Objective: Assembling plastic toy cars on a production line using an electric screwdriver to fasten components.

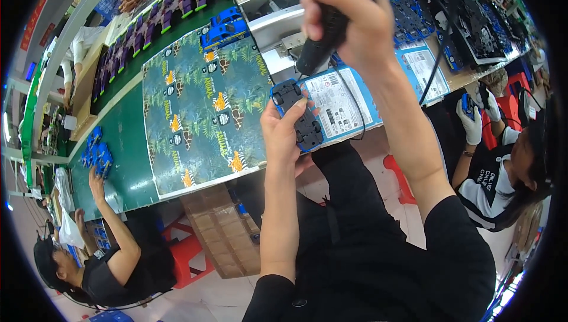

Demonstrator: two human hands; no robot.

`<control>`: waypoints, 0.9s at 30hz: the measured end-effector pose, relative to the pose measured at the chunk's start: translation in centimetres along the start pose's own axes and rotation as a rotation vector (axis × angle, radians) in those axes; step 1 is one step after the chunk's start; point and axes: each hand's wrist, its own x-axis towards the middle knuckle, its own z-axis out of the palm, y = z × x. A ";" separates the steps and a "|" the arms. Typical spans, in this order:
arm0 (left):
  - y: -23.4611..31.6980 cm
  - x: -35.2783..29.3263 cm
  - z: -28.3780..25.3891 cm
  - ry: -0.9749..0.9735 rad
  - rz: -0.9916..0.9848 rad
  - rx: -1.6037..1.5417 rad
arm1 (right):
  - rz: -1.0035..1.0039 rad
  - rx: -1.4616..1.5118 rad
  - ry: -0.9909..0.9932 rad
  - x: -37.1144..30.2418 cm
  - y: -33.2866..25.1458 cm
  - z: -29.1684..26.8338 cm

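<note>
A blue toy car [309, 125] is turned over, its black underside facing up, at the near edge of the table. My left hand [280, 136] is closed around it, with the thumb pressed on the underside. Above it, my right hand [364, 29] grips a black electric screwdriver [324, 44], tilted with its nose pointing down at the car's far end. Whether the bit touches the car I cannot tell. Beyond my left hand, blue toy cars [225, 31] stand beside a metal fixture [273, 13].
A jungle-print sheet [201, 115] and a blue-and-white printed sheet [340, 100] cover the tabletop. Black chassis parts [473, 23] lie at the right. Purple-and-green pieces [171, 14] line the back. Co-workers sit on both sides. A cord [355, 100] hangs near my right arm.
</note>
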 end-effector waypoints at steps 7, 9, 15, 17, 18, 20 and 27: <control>0.1 -0.1 -0.3 -0.003 -0.051 0.026 | -0.252 -0.100 -0.073 -3.2 1.2 -0.6; 0.1 -0.1 -0.3 -0.006 -0.053 0.033 | -0.228 -0.106 -0.055 -3.5 1.5 -0.3; 0.7 -0.8 0.2 0.014 -0.090 0.036 | -0.170 -0.083 -0.063 -4.2 4.0 0.2; 0.9 -1.0 0.3 0.015 -0.090 0.037 | -0.202 -0.097 -0.089 -4.2 4.4 0.4; 1.2 -1.0 0.4 0.010 -0.084 0.019 | -0.241 -0.113 -0.116 -4.1 4.6 0.4; 1.1 -0.9 0.4 0.007 -0.081 0.001 | -0.242 -0.090 -0.133 -3.9 4.8 0.6; 1.1 -1.0 0.5 -0.018 -0.082 0.014 | -0.224 -0.047 -0.158 -3.9 4.9 0.0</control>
